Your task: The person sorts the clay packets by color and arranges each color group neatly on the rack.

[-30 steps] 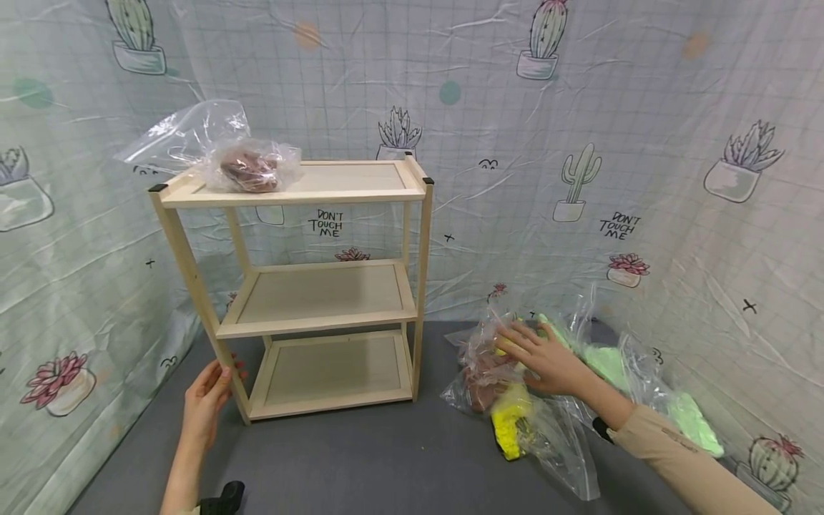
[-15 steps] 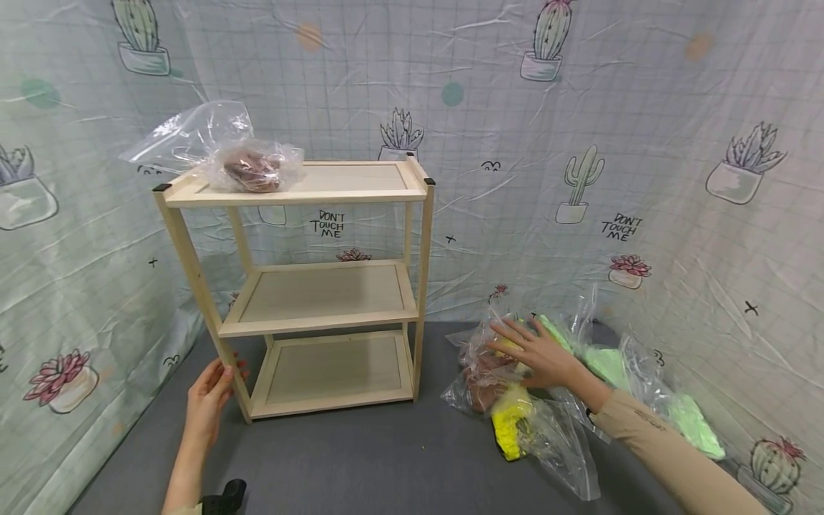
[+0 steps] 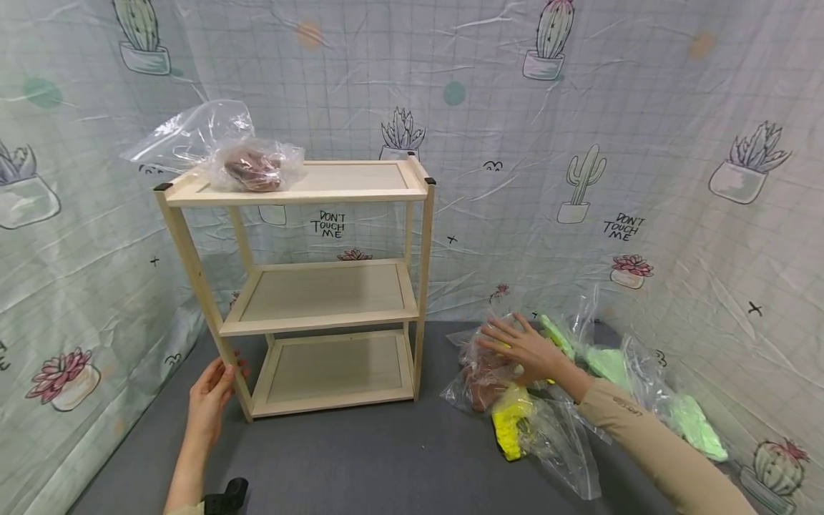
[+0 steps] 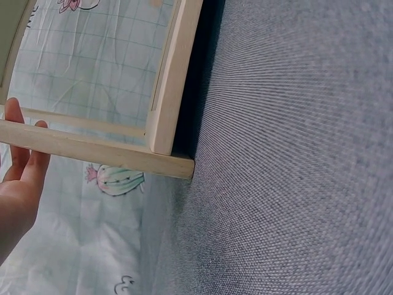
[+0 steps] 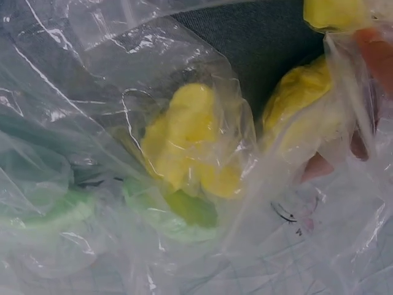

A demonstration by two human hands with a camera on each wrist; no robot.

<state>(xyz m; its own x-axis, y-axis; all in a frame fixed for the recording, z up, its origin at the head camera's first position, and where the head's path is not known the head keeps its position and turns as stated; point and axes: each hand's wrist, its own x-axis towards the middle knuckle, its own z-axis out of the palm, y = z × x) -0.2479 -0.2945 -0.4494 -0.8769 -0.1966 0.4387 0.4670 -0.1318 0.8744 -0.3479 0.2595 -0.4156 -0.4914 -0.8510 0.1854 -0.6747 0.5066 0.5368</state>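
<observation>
In the head view, I'm seeing the left hand [image 3: 207, 404] gripping the left front post [image 3: 200, 286] of the wooden rack [image 3: 322, 295]. The right hand [image 3: 533, 352], fingers spread, is hanging over a bagged brown item [image 3: 484, 383] right of the rack, a bagged yellow item [image 3: 508, 429] lying just beside. In the left wrist view, fingers are showing past the post. In the right wrist view, plastic [image 5: 110, 67] is obscuring fingertip contact; I'm unable to tell.

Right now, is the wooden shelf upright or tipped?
Upright: the wooden shelf stands on the gray surface, its posts rising, the left hand gripping one.
</observation>
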